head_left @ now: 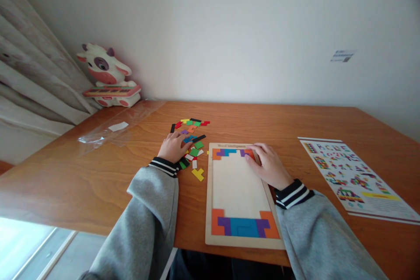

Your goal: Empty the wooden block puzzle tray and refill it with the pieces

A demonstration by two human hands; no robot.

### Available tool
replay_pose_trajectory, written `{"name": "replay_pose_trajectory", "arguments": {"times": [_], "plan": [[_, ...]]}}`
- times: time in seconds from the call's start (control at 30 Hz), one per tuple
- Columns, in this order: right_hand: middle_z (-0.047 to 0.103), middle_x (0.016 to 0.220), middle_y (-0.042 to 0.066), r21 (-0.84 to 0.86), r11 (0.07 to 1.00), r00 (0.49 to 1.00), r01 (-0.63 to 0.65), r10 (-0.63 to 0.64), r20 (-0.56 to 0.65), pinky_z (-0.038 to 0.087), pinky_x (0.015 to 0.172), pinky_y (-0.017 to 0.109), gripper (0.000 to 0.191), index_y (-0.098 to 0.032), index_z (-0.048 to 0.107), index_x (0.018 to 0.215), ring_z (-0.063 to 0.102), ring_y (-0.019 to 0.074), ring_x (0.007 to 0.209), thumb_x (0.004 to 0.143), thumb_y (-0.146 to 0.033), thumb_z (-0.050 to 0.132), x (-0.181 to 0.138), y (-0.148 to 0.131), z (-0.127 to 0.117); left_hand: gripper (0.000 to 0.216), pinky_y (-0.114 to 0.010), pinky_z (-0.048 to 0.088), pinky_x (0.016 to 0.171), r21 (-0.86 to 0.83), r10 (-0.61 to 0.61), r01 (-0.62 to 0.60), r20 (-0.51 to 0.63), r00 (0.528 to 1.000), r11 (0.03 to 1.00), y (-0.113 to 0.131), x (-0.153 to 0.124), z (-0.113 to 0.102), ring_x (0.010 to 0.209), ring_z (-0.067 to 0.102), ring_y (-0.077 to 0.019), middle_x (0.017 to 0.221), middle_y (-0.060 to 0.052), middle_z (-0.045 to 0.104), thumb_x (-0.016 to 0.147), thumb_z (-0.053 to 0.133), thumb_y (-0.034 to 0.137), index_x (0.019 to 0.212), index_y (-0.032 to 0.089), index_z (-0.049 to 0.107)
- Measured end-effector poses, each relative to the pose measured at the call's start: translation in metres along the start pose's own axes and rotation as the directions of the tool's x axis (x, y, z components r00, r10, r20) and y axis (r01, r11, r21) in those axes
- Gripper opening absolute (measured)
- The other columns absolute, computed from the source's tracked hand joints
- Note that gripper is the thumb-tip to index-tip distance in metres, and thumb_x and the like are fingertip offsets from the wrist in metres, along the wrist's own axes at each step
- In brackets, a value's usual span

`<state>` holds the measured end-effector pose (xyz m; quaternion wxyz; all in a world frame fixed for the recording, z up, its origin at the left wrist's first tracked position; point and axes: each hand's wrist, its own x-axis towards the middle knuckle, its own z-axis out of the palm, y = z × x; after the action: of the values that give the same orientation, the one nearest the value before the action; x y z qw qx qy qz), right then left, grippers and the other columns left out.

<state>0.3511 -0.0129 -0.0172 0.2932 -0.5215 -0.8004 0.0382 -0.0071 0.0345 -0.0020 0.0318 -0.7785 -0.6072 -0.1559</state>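
Note:
A wooden puzzle tray point(238, 186) lies in front of me, with orange, purple and blue pieces fitted along its far and near ends. My right hand point(267, 166) rests on the tray's far right corner, fingers pressed on an orange piece point(249, 153). To the left, my left hand point(173, 146) lies palm down on a scatter of loose coloured pieces point(192, 133), fingers curled over them. A yellow piece point(198, 174) lies apart, near the tray's left edge.
A printed pattern sheet point(356, 177) lies at the right. A clear plastic bag point(114, 129) lies at the left, and a cow toy point(108, 76) stands in the far left corner by a curtain. The table's near edge point(82, 223) runs under my forearms.

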Motion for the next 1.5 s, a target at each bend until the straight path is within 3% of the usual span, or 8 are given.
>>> {"name": "replay_pose_trajectory", "arguments": {"times": [0.4, 0.63, 0.97, 1.33, 1.43, 1.5], "plan": [[0.061, 0.118, 0.012, 0.005, 1.000, 1.000, -0.009, 0.009, 0.016, 0.045, 0.101, 0.049, 0.033, -0.019, 0.062, 0.119, 0.056, 0.0301, 0.113, 0.094, -0.038, 0.051, -0.001, 0.001, 0.001, 0.027, -0.040, 0.051, 0.098, -0.063, 0.101, -0.105, -0.066, 0.993, 0.992, -0.006, 0.003, 0.003, 0.107, 0.065, -0.0250, 0.110, -0.008, 0.071, 0.096, 0.052, 0.038, 0.104, 0.021, 0.072], [0.061, 0.117, 0.012, 0.013, 1.000, 1.000, 0.004, -0.004, 0.006, 0.046, 0.101, 0.049, 0.031, -0.020, 0.062, 0.118, 0.057, 0.0299, 0.112, 0.094, -0.037, 0.052, -0.001, 0.002, 0.001, 0.024, -0.039, 0.050, 0.099, -0.166, 0.200, -0.212, -0.083, 0.976, 0.963, -0.003, 0.004, 0.006, 0.108, 0.066, -0.0242, 0.112, -0.005, 0.073, 0.091, 0.060, 0.033, 0.111, 0.025, 0.071], [0.061, 0.117, 0.011, 0.005, 1.000, 1.000, -0.001, 0.001, 0.007, 0.046, 0.100, 0.049, 0.030, -0.021, 0.062, 0.117, 0.057, 0.0298, 0.112, 0.094, -0.037, 0.051, -0.001, 0.001, 0.001, 0.022, -0.031, 0.055, 0.086, -0.168, 0.071, -0.081, -0.061, 0.996, 0.983, 0.002, 0.002, 0.000, 0.095, 0.070, -0.0219, 0.101, -0.005, 0.075, 0.092, 0.058, 0.032, 0.106, 0.024, 0.073], [0.061, 0.118, 0.012, -0.006, 1.000, 1.000, 0.000, 0.000, 0.005, 0.046, 0.101, 0.048, 0.032, -0.020, 0.063, 0.117, 0.057, 0.0298, 0.113, 0.094, -0.038, 0.051, -0.001, 0.003, 0.002, 0.024, -0.031, 0.056, 0.086, -0.259, -0.006, -0.040, -0.173, 0.985, 0.965, 0.002, 0.002, 0.001, 0.090, 0.072, -0.0204, 0.107, -0.005, 0.075, 0.090, 0.053, 0.031, 0.106, 0.023, 0.070], [0.061, 0.118, 0.012, -0.002, 1.000, 1.000, -0.012, 0.012, 0.005, 0.046, 0.101, 0.048, 0.031, -0.021, 0.063, 0.117, 0.058, 0.0294, 0.112, 0.094, -0.038, 0.051, -0.001, 0.002, 0.002, 0.025, -0.032, 0.058, 0.083, -0.364, -0.077, 0.011, -0.168, 0.983, 0.931, 0.006, 0.002, 0.000, 0.083, 0.072, -0.0200, 0.096, -0.005, 0.076, 0.086, 0.058, 0.029, 0.107, 0.022, 0.069], [0.061, 0.117, 0.012, 0.005, 1.000, 1.000, -0.012, 0.012, 0.006, 0.046, 0.101, 0.048, 0.031, -0.021, 0.063, 0.117, 0.058, 0.0292, 0.112, 0.094, -0.038, 0.051, -0.001, 0.002, 0.002, 0.028, -0.032, 0.059, 0.082, -0.523, -0.143, 0.035, -0.167, 0.975, 0.852, 0.013, 0.003, -0.002, 0.083, 0.073, -0.0197, 0.093, -0.006, 0.076, 0.084, 0.062, 0.032, 0.108, 0.020, 0.068]]}}
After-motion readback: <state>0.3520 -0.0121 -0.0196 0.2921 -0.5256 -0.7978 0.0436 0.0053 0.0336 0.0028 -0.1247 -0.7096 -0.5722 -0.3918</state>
